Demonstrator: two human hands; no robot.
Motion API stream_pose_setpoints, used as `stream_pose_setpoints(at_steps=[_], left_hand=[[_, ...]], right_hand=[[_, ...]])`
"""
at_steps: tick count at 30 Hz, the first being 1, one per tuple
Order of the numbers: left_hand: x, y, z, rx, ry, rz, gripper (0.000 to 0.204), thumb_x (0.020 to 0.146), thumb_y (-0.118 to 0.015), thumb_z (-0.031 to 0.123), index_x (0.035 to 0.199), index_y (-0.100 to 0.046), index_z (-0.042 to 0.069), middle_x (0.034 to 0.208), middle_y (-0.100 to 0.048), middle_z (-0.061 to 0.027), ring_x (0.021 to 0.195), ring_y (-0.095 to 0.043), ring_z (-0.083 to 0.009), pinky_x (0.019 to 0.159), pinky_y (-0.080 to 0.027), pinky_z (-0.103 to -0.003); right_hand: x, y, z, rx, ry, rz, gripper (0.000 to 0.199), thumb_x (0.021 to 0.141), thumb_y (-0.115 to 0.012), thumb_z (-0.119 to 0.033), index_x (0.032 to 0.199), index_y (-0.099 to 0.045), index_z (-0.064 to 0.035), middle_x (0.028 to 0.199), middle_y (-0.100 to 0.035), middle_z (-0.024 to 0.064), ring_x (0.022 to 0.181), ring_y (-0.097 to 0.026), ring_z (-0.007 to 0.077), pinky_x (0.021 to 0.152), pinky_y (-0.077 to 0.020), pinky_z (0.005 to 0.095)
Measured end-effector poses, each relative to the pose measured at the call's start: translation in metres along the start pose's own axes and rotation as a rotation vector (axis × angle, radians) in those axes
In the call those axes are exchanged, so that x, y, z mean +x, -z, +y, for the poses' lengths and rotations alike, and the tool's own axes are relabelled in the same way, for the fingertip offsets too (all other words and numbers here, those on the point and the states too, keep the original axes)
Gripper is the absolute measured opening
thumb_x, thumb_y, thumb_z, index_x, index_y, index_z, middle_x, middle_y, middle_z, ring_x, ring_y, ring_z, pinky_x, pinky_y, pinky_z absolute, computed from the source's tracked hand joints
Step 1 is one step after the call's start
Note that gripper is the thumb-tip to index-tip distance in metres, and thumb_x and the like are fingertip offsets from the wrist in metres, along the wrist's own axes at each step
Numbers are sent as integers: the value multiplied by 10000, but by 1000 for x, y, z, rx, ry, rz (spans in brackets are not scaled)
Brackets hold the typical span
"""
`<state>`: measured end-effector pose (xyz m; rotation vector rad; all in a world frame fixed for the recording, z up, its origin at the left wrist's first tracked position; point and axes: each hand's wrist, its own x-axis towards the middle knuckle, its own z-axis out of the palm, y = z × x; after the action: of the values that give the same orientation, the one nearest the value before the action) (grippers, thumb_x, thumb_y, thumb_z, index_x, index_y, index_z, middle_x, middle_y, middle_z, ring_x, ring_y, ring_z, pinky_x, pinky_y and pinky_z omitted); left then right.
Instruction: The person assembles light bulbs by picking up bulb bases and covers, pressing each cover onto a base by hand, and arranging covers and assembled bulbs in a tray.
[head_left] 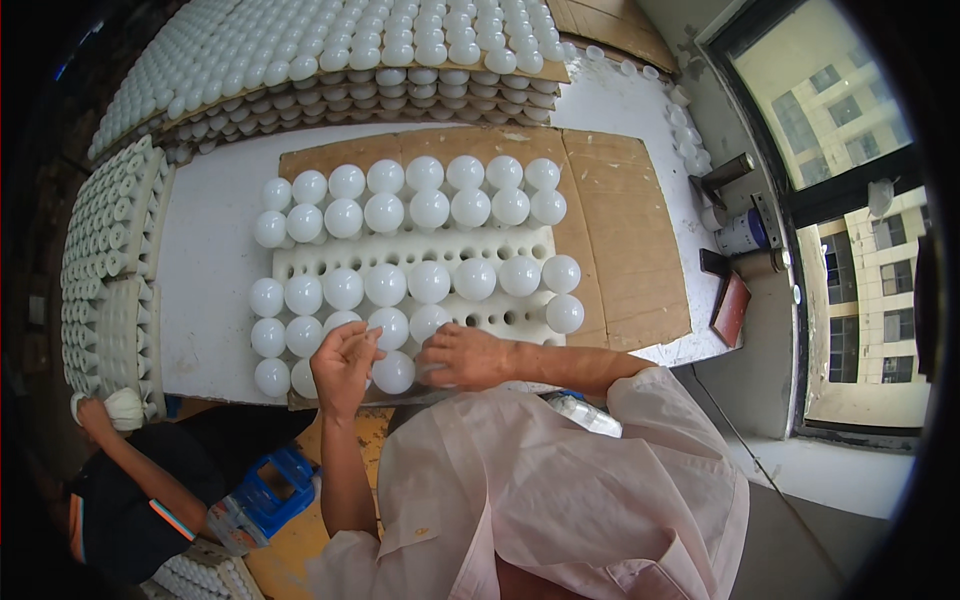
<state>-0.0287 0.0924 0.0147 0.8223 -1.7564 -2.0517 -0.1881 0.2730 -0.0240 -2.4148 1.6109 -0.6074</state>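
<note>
White round light bulbs (pixel 428 282) stand in rows in a pale foam tray (pixel 400 250) with holes, on a sheet of brown cardboard. My left hand (pixel 345 362) is raised over the near rows, thumb and fingertips pinched together beside a bulb (pixel 389 327). Whatever it pinches is too small to make out. My right hand (pixel 466 357) reaches in from the right, fingers curled down at the near edge of the tray, beside another bulb (pixel 394 372). Its fingertips and anything between them are hidden. Bare holes (pixel 490 318) show just beyond this hand.
Stacked layers of bulbs (pixel 400 50) fill the back of the white table (pixel 205 300). Foam trays with white cone-shaped parts (pixel 105 220) stand at left, near a co-worker's hand (pixel 95 415). Cardboard (pixel 630 240), a blue-white can (pixel 742 232) and a window lie rightward.
</note>
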Motion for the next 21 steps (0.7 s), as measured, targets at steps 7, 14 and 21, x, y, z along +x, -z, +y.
stream_pose_setpoints(at_steps=[7, 14, 21], left_hand=[[-13, -4, -33, 100, -5, 118, 253, 861, -653, 60, 1072, -593, -67, 965, -694, -141, 773, -646, -125, 685, -522, -253], [-13, -15, -57, 491, -351, 353, 197, 837, -621, -3, 1028, -614, -53, 979, -700, -142, 846, -674, -184, 754, -517, -287], [-13, -16, -68, 494, -350, 432, 149, 778, -625, -37, 923, -657, -44, 878, -704, -158, 723, -682, -215, 636, -535, -305]], right_hand=[[6, 11, 11, 293, -17, 239, 398, 670, -752, -183, 1045, -647, -107, 1124, -547, 90, 1100, -505, 283, 941, -410, 424], [-17, 111, 176, -138, -586, 682, 539, 712, -736, -118, 1211, -536, -83, 1173, -543, 148, 1088, -515, 347, 926, -456, 422], [-36, 196, 358, -538, -970, 517, 730, 698, -755, -239, 1351, -443, -143, 1309, -478, 120, 1292, -369, 333, 1084, -316, 449]])
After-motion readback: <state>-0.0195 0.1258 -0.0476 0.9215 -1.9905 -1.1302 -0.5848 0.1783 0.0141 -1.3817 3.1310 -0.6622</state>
